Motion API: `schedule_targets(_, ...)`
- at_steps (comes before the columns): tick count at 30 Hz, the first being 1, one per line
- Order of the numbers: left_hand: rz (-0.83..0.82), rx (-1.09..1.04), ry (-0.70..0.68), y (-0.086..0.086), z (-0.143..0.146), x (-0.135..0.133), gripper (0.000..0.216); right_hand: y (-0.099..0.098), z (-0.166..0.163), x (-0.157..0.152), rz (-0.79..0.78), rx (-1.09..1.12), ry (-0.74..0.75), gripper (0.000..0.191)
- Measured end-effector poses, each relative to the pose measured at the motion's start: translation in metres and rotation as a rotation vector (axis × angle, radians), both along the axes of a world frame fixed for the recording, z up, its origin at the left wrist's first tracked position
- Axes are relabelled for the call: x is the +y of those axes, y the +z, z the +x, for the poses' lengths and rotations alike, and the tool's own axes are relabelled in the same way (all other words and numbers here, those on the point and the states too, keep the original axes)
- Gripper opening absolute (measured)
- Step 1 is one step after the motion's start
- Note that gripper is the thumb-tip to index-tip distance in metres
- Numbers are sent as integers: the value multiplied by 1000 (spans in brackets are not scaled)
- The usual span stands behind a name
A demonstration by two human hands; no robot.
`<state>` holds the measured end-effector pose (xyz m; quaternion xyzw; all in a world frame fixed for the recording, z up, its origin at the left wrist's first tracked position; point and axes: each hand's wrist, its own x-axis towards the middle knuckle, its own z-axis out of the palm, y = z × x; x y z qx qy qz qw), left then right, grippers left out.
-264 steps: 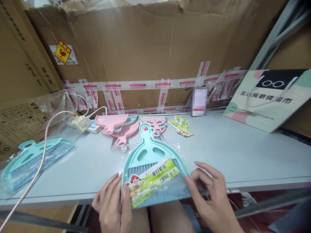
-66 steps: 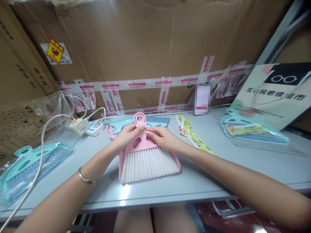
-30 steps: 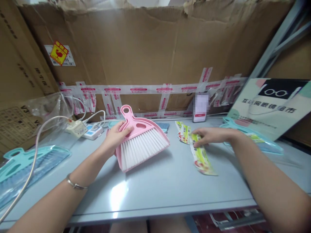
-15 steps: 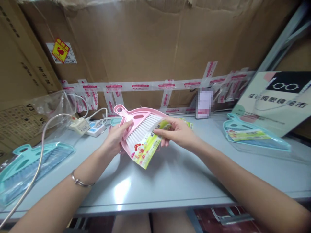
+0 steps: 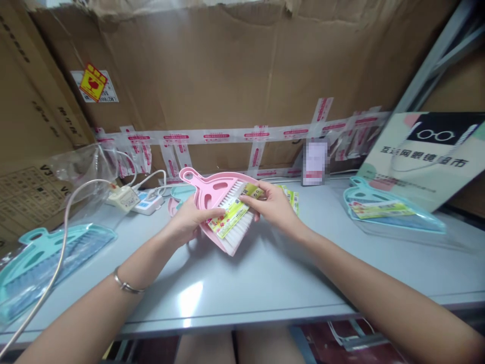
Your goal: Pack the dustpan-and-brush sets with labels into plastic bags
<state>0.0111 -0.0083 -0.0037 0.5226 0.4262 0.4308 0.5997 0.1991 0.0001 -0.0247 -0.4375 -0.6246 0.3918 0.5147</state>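
Note:
My left hand (image 5: 186,223) grips a pink dustpan-and-brush set (image 5: 214,194) above the grey table (image 5: 265,273), handle pointing back left, white bristles toward me. A green-and-yellow paper label (image 5: 232,212) lies across the bristles. My left thumb presses its near end, and my right hand (image 5: 273,206) pinches its far end against the pan. Both hands are closed on these things.
A bagged teal set (image 5: 390,210) lies at the right, another teal set (image 5: 45,258) at the left edge. More labels (image 5: 292,197) and pans (image 5: 181,194) sit behind my hands. A power strip (image 5: 146,203) with white cables is back left. Cardboard walls stand behind.
My right hand picked a label from the pile and laid it across the brush bristles. My left hand tilted the pink set flatter, and its thumb now pins the label.

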Motion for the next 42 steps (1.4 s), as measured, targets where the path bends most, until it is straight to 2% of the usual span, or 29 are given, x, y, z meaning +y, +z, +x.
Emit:
schedule_targets(5, 34, -15, -28, -5, -2, 3, 66, -1, 1, 1, -9, -15, -99, 35)
schedule_targets(9, 40, 17, 13, 1, -3, 1, 64, -1, 8, -4, 37, 89, -224, 50)
schedule_targets(12, 34, 6, -2, 8, -2, -3, 63, -7, 11, -8, -40, 210, -257, 55)
schedule_targets(14, 26, -13, -28, 10, -2, -4, 60, -10, 7, -11, -184, 285, -191, 55)
schedule_targets(16, 28, -34, -58, 9, -3, -4, 58, -12, 0, -15, -327, 375, -22, 50)
schedule_targets(18, 42, -44, -91, 4, -3, -2, 58, -11, -8, -20, -410, 485, 157, 41)
schedule_targets(19, 53, -45, -106, 1, -3, -2, 58, -10, -12, -22, -434, 544, 201, 36)
schedule_targets(21, 82, -41, -113, -5, -1, -1, 61, -8, -16, -24, -475, 653, 181, 30)
schedule_targets(24, 117, -34, -55, -12, 4, -2, 66, -8, -18, -24, -497, 765, 90, 31)
schedule_targets(29, 132, -28, 87, -17, 8, -4, 69, -12, -19, -21, -508, 815, 79, 35)
schedule_targets(34, 157, 69, 128, -21, 11, -7, 73, -15, -22, -19, -539, 820, 54, 33)
schedule_targets(36, 147, 114, 134, -17, 8, -6, 69, -16, -21, -19, -542, 820, 44, 32)
schedule_targets(38, 161, 138, 209, -6, -3, 0, 59, -16, -19, -18, -537, 838, 30, 35)
schedule_targets(40, 266, 142, 376, 13, -30, 12, 46, -17, -17, -18, -536, 859, 22, 40)
schedule_targets(42, 472, 213, 587, 37, -72, 28, 37, -16, -16, -18, -542, 869, 21, 44)
